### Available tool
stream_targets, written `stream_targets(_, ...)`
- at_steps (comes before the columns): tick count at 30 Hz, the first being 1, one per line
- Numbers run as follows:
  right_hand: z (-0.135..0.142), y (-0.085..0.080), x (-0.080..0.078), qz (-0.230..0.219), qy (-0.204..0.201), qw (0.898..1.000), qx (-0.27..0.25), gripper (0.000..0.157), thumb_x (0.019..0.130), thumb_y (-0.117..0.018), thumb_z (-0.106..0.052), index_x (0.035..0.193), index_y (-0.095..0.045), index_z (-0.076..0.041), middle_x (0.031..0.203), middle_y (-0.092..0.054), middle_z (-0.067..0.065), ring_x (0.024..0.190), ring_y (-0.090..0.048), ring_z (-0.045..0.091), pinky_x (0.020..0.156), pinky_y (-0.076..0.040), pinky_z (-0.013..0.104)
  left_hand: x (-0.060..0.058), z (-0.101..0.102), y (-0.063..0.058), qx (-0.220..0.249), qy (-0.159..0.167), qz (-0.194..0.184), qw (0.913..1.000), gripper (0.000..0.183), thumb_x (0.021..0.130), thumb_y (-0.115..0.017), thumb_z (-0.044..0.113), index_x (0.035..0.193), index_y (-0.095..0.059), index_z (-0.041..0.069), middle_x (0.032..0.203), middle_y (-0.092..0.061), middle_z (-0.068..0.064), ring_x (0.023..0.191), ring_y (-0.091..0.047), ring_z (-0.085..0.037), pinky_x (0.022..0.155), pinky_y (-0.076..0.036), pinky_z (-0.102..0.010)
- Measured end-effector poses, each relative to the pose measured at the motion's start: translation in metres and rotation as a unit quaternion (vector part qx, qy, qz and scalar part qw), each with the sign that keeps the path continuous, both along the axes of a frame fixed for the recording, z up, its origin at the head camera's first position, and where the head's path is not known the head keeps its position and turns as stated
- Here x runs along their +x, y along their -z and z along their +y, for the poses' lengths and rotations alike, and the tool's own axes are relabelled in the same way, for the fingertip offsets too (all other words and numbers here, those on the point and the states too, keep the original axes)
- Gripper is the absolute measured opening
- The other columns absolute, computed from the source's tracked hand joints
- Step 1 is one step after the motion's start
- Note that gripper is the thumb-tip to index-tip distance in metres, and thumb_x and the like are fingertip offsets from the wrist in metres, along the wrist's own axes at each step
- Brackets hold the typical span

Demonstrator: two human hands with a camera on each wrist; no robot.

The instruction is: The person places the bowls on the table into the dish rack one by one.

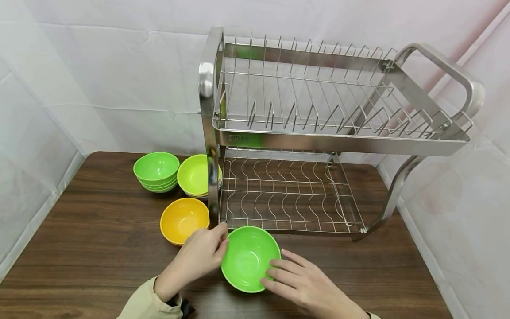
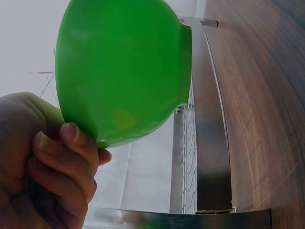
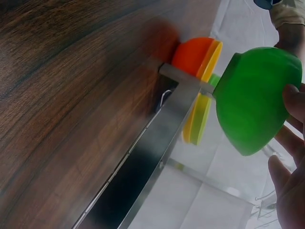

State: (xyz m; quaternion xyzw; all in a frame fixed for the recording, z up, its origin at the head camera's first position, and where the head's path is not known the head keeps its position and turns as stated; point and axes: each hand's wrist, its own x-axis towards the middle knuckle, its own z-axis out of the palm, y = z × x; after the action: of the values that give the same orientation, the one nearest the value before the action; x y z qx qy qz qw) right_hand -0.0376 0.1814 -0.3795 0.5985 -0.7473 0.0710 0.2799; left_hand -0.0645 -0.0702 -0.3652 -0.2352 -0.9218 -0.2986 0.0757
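A bright green bowl (image 1: 250, 259) is held above the table in front of the rack's lower tier, its opening facing up. My left hand (image 1: 201, 252) pinches the bowl's left rim between thumb and curled fingers; the left wrist view shows the bowl's outer side (image 2: 124, 71) beyond those fingers. On the other side, my right hand (image 1: 304, 283) has its fingers spread and touching the right part of the bowl. From the right wrist, the bowl's underside (image 3: 257, 98) appears with the fingertips against it.
A two-tier metal dish rack (image 1: 338, 142) stands at the back right. Left of it are a stack of green bowls (image 1: 156, 170), yellow-green bowls (image 1: 194, 175) partly behind the rack's post, and orange-yellow bowls (image 1: 184, 220), all on the brown wooden table (image 1: 99, 239).
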Motion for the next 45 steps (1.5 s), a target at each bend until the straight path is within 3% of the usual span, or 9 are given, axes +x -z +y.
stream_targets(7,-0.005,-0.004,-0.004,-0.001,-0.026,1.000,-0.010,0.029,0.097,-0.034,-0.008,0.092,-0.062,-0.015,0.089,-0.060,-0.006,0.086,-0.058,0.009,0.088,-0.045,0.038,0.000,0.003,0.000,-0.009,0.012,-0.005,0.9999,0.024,0.078,-0.060,0.004,0.066,-0.042,0.014,0.050,-0.033,0.009,0.044,-0.035,-0.006,0.040,-0.026,-0.020)
stream_targets(12,-0.009,-0.009,-0.007,-0.002,-0.050,0.998,-0.036,0.027,0.096,-0.039,-0.010,0.085,-0.063,-0.015,0.082,-0.060,-0.008,0.080,-0.057,0.008,0.082,-0.047,0.029,0.000,0.003,-0.002,-0.011,0.007,-0.011,0.9999,0.024,0.078,-0.060,0.004,0.066,-0.042,0.014,0.049,-0.034,0.009,0.044,-0.036,-0.007,0.040,-0.026,-0.020)
stream_targets(19,-0.016,-0.018,-0.009,-0.014,-0.065,0.996,-0.058,0.024,0.093,-0.043,-0.008,0.080,-0.062,-0.015,0.073,-0.054,-0.010,0.069,-0.050,0.009,0.069,-0.042,0.021,-0.002,0.004,-0.003,-0.007,0.013,-0.016,0.9998,0.024,0.078,-0.060,0.003,0.066,-0.042,0.013,0.049,-0.034,0.009,0.044,-0.036,-0.007,0.040,-0.027,-0.020)
stream_targets(29,-0.018,-0.025,-0.008,-0.012,-0.055,0.997,-0.050,0.028,0.093,-0.038,-0.006,0.081,-0.062,-0.016,0.074,-0.056,-0.010,0.071,-0.053,0.008,0.071,-0.042,0.023,-0.004,0.000,-0.006,0.018,-0.010,-0.076,0.9969,0.014,0.086,-0.056,0.011,0.074,-0.051,0.015,0.052,-0.037,0.011,0.047,-0.038,-0.005,0.044,-0.032,-0.020)
stream_targets(33,-0.018,-0.028,-0.014,0.002,-0.047,0.997,-0.061,0.026,0.093,-0.040,-0.009,0.079,-0.061,-0.014,0.073,-0.057,-0.009,0.068,-0.052,0.009,0.069,-0.043,0.025,-0.007,-0.004,-0.008,0.039,-0.024,-0.045,0.9979,0.007,0.090,-0.054,0.013,0.083,-0.056,0.013,0.057,-0.041,0.010,0.052,-0.041,-0.008,0.049,-0.036,-0.022)
stream_targets(38,-0.014,-0.028,-0.028,-0.001,-0.039,0.996,-0.084,0.021,0.087,-0.044,-0.003,0.079,-0.061,-0.012,0.072,-0.058,-0.007,0.068,-0.053,0.010,0.070,-0.046,0.027,-0.015,-0.015,-0.015,0.091,-0.070,0.016,0.9933,0.003,0.087,-0.057,0.006,0.087,-0.056,0.009,0.067,-0.054,0.004,0.060,-0.050,-0.010,0.056,-0.042,-0.026)
stream_targets(42,-0.011,-0.026,-0.039,-0.038,-0.015,0.994,-0.104,0.022,0.071,-0.048,0.002,0.081,-0.063,-0.011,0.076,-0.063,-0.005,0.073,-0.057,0.013,0.073,-0.047,0.029,-0.023,-0.024,-0.017,0.130,-0.100,0.046,0.9853,0.015,0.083,-0.060,0.000,0.097,-0.055,0.001,0.083,-0.060,-0.008,0.071,-0.058,-0.018,0.062,-0.048,-0.032)
stream_targets(45,-0.009,-0.027,-0.048,-0.071,0.007,0.990,-0.118,0.025,0.066,-0.048,0.004,0.081,-0.063,-0.010,0.078,-0.065,-0.003,0.075,-0.058,0.015,0.075,-0.047,0.031,-0.030,-0.028,-0.018,0.146,-0.113,0.034,0.9822,0.029,0.082,-0.061,0.001,0.109,-0.051,-0.005,0.099,-0.056,-0.016,0.080,-0.059,-0.025,0.066,-0.051,-0.036)
